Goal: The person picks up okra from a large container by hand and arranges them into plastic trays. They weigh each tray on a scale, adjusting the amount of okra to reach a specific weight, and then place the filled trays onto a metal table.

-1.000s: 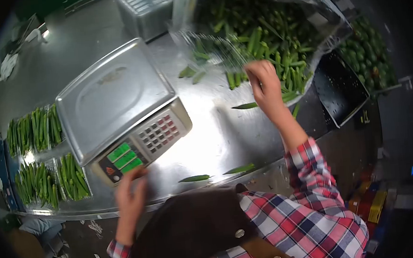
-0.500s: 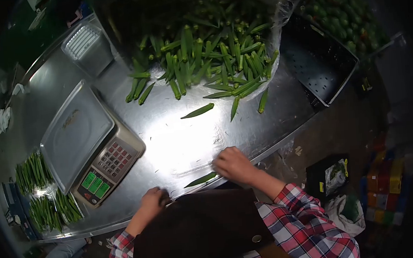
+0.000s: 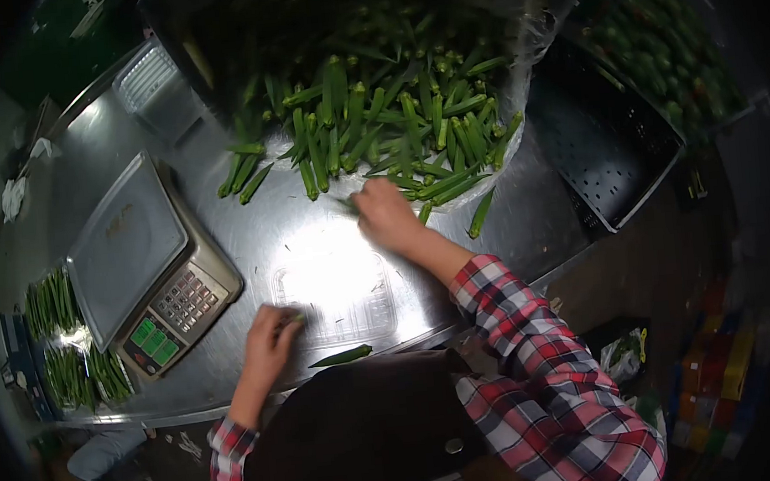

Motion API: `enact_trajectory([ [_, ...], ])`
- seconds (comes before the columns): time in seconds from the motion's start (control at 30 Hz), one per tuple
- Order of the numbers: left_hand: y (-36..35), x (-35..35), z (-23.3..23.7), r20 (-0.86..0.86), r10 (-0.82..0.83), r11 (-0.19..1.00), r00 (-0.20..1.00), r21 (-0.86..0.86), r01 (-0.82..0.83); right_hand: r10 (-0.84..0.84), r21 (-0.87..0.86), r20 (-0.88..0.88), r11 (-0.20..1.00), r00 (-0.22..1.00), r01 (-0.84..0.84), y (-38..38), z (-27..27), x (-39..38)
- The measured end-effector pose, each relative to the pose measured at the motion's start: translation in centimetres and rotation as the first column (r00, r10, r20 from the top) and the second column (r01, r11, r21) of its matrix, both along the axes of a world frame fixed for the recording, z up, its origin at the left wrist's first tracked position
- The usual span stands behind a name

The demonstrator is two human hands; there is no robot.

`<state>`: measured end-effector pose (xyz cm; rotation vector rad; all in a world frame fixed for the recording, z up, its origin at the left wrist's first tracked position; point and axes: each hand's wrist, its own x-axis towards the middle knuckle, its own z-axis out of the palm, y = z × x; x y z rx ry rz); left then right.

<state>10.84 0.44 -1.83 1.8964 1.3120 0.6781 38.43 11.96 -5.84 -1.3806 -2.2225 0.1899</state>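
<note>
Nothing legible — the scale's display (lit green) is too blurred.

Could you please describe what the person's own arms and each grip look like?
The left sleeve and right sleeve match: plaid cloth in red, white and dark blue, ending on the forearms, short of the wrists. The left grip and right grip are ordinary five-fingered hands without gloves. The picture is too blurred to tell whether any rings are worn.
</note>
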Motion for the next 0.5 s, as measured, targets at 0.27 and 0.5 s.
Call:
enact_trajectory([
  [0.27,1.8,6.4,-2.8,-0.163,-0.265,0.919,0.95,0.255,0.3,-0.134,0.008,0.206,0.991,0.969,0.136,0.6,-2.3,4.6],
  [0.5,-6.2,0.3,-1.8,-0.215,-0.238,0.97,0.947,-0.007,0.242,-0.049,-0.049,0.317,0.996,0.947,0.068,-1.1,0.6,13.7],
])
